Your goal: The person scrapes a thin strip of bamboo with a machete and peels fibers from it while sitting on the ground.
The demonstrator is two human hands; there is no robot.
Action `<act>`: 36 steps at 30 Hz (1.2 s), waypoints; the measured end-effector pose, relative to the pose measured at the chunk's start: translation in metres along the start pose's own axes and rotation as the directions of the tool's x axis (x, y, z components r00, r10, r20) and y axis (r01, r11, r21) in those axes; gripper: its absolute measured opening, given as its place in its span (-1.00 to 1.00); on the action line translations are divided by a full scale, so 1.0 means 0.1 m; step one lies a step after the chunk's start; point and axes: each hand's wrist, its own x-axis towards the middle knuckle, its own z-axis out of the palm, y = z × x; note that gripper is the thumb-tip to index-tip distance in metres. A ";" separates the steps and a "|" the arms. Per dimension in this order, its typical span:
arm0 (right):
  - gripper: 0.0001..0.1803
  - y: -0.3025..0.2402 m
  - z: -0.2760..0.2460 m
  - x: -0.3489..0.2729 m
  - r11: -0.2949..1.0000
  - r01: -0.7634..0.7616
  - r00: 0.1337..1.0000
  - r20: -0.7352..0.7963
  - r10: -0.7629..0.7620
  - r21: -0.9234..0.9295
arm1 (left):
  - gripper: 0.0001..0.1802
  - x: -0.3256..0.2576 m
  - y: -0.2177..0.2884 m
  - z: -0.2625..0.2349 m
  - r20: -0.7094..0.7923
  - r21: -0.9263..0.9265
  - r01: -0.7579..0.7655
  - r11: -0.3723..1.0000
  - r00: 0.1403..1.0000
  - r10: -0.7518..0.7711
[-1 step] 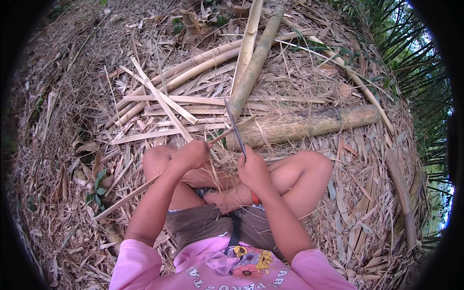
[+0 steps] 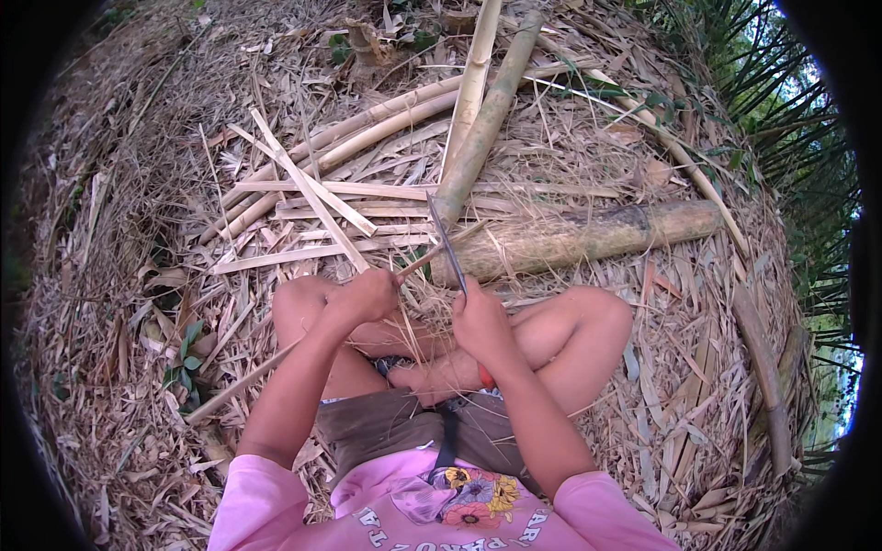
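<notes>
My left hand point(image 2: 371, 295) is closed around a long, narrow bamboo strip point(image 2: 241, 384). One end of it slants down to the lower left, passing behind my forearm, and the other rises to the upper right. My right hand point(image 2: 481, 319) grips a knife point(image 2: 445, 235) with a long, thin dark blade that points up and away from me. The blade crosses the strip just right of my left hand; whether the edge touches it I cannot tell. The knife's handle is hidden in my fist. Fine shavings point(image 2: 413, 335) hang over my crossed legs.
Split bamboo slats point(image 2: 312, 251) lie ahead, some crossing. A thick bamboo log point(image 2: 588, 241) rests beyond my right knee, with a green-grey bamboo pole point(image 2: 496, 106) reaching away from it. Thinner poles point(image 2: 390, 119) lie behind the slats. Dry leaves and shavings cover the ground point(image 2: 138, 367).
The lower end of the bamboo strip has shifted very slightly to the right and down. Otherwise hands and knife stay nearly in place.
</notes>
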 end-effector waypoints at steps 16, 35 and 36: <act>-0.75 -0.38 -0.06 0.55 0.916 0.327 0.943 0.021 -0.331 -0.235 | -0.48 0.13 -0.22 -0.07 0.162 -0.221 0.099 0.970 0.985 -0.063; -0.69 -0.01 -0.11 0.65 0.806 0.444 0.895 0.160 -0.416 -0.391 | -0.50 0.17 -0.20 0.55 -0.008 -0.348 0.034 0.937 0.999 -0.039; -0.70 -0.07 -0.18 0.64 0.814 0.469 0.882 0.131 -0.453 -0.342 | -0.50 0.16 -0.17 0.51 0.022 -0.382 0.065 0.922 0.998 -0.061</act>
